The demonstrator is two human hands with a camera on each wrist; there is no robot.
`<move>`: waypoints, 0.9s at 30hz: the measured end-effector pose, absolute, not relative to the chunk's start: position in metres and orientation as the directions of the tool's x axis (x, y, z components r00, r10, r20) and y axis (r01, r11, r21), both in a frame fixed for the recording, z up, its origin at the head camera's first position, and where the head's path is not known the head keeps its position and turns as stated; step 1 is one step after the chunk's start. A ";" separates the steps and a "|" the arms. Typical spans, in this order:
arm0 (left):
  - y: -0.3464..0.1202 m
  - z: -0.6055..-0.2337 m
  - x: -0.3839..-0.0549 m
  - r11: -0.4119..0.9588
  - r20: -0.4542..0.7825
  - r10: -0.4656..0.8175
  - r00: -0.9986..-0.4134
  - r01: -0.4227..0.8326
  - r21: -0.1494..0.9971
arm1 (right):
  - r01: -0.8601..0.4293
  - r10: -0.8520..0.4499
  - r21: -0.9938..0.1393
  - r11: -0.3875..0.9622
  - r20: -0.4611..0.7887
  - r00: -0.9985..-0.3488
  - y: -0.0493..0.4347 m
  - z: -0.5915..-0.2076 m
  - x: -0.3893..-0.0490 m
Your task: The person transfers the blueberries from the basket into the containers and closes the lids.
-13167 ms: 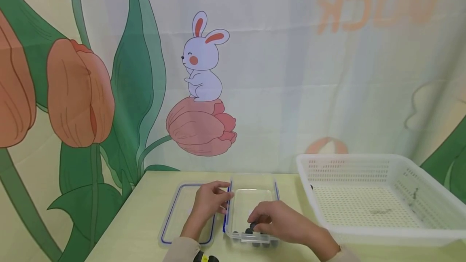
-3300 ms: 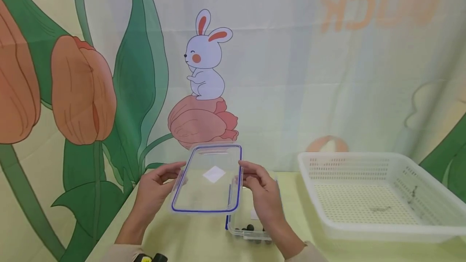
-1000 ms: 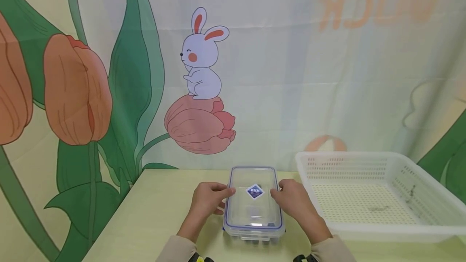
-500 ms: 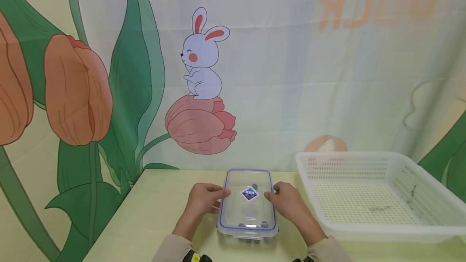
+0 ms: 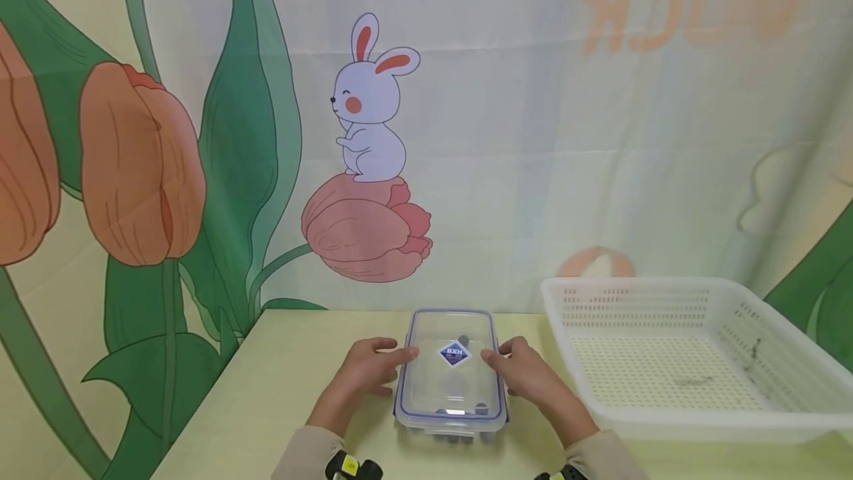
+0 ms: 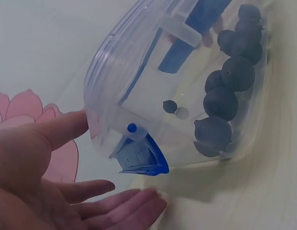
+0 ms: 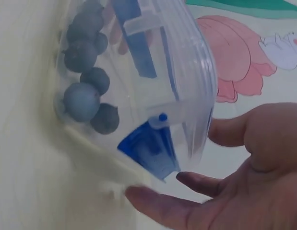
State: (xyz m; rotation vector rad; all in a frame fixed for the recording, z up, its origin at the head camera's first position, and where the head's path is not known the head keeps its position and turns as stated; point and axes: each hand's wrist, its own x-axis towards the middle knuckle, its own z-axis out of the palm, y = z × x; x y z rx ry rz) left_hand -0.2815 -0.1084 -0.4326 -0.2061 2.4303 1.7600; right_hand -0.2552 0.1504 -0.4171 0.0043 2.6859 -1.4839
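A clear plastic food container (image 5: pixel 426 428) stands on the table with its blue-rimmed lid (image 5: pixel 453 387) on top. Through its wall several dark blueberries (image 6: pixel 220 103) show along the bottom. My left hand (image 5: pixel 372 367) is at the left side, its thumb touching the lid's edge and its fingers spread below. A blue side latch (image 6: pixel 142 155) hangs angled outward near those fingers. On the other side, my right hand (image 5: pixel 526 370) has its thumb at the lid's edge. Its extended fingers lie near a second blue latch (image 7: pixel 150 148), also sticking outward.
A white perforated plastic basket (image 5: pixel 673 421) stands on the right of the pale table (image 5: pixel 266 391), with a few small dark bits inside. A printed curtain (image 5: pixel 500 132) hangs behind the table's back edge.
Earlier my right hand held a blueberry in the uncovered container; then both hands held the lid up. Now the lid covers the container, which has shifted slightly left over the last second.
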 end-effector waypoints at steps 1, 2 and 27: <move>-0.110 -0.434 -0.282 0.294 -0.203 -0.016 -0.979 -0.198 0.935 | 0.063 -0.038 -0.865 0.497 -0.094 -0.995 0.151 -0.419 -0.255; -0.111 -0.435 -0.283 0.276 -0.215 -0.001 -0.977 -0.206 0.939 | 0.084 -0.041 -0.883 0.462 -0.115 -0.993 0.150 -0.421 -0.256; -0.104 -0.425 -0.274 0.338 -0.054 -0.147 -0.988 -0.102 0.936 | -0.050 0.045 -0.771 0.635 0.102 -0.994 0.149 -0.413 -0.260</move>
